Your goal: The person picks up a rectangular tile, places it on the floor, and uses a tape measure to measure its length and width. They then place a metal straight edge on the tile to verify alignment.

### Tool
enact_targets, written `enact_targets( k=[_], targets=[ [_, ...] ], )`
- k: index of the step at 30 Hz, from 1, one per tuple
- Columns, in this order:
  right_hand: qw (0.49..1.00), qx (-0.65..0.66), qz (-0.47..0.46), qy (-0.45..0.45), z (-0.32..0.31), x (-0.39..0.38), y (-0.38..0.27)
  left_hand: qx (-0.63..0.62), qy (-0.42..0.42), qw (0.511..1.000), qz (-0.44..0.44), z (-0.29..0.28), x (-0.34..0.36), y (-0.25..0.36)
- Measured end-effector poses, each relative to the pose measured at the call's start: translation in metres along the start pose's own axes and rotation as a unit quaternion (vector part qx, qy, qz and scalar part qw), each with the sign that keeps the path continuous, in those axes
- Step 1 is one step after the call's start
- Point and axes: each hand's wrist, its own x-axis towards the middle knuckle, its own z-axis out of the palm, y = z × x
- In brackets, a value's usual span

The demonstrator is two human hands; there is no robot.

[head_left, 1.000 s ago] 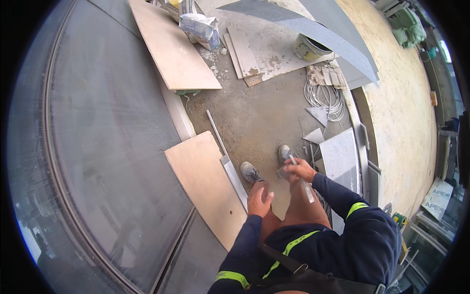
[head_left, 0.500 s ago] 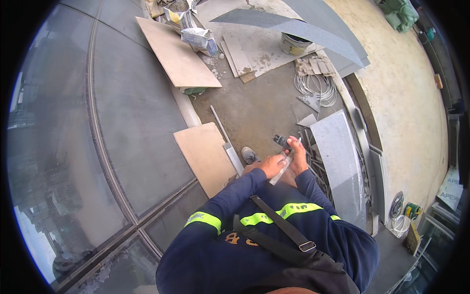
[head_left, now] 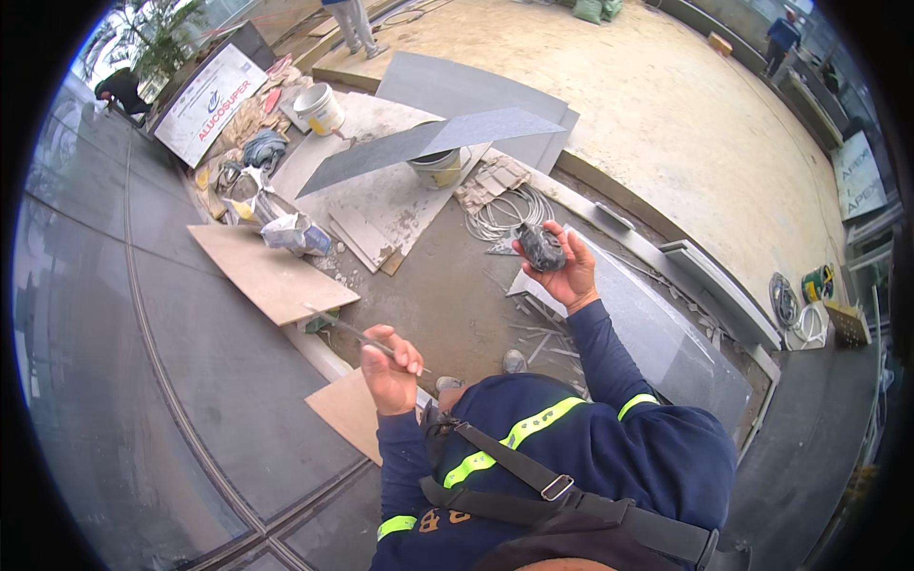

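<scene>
My left hand [head_left: 390, 369] is raised on the left with its fingers curled around a thin greyish strip [head_left: 335, 322]. The strip slants up and left, over a tan board [head_left: 276, 271]. Farther forward and to the right, my right hand [head_left: 574, 276] grips a dark, dusty, rounded object [head_left: 541, 247] about palm size; its exact kind cannot be made out. Below that hand lies a long grey slab [head_left: 647, 319], with several narrow offcuts [head_left: 543, 333] beside it.
Ahead, a bent grey sheet [head_left: 419, 147] rests across a bucket [head_left: 438, 168]. Coiled cable [head_left: 509, 211] lies near the slab's far end. A torn sack [head_left: 295, 233] stands by the tan board. Dark glossy panels [head_left: 219, 314] run along my left. Other people [head_left: 354, 21] are farther off.
My hands have moved apart and forward: the left went left with the strip, the right rose ahead with the dark object. The view has tilted up, showing more of the site.
</scene>
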Motion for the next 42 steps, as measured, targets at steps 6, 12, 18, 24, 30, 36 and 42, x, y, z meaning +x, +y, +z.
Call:
enact_targets(
  k=[6, 12, 18, 24, 30, 36, 42],
  targets=[
    [0.991, 0.01, 0.034, 0.125, -0.062, -0.039, 0.015, -0.014, -0.181, 0.968, 0.175, 0.089, 0.027, 0.055],
    [0.971, 0.168, 0.051, 0.163, -0.105, -0.111, 0.056, -0.016, -0.306, 0.944, 0.121, 0.149, 0.045, 0.037],
    [0.987, 0.146, -0.02, 0.07, -0.039, -0.137, 0.013, 0.185, -0.299, 0.934, -0.063, 0.155, 0.071, -0.026],
    [0.995, -0.047, -0.082, 0.024, 0.011, -0.158, -0.012, 0.386, -0.342, 0.828, -0.219, 0.161, 0.076, -0.116],
    [0.904, -0.38, -0.118, 0.156, 0.044, -0.147, 0.02, 0.377, -0.392, 0.795, -0.269, 0.133, 0.094, -0.129],
    [0.815, -0.527, -0.074, 0.23, 0.041, -0.125, 0.061, 0.37, -0.448, 0.745, -0.327, 0.107, 0.129, -0.121],
    [0.691, -0.659, 0.001, 0.296, 0.039, -0.141, 0.087, 0.311, -0.404, 0.785, -0.351, 0.072, 0.168, -0.108]
  ],
)
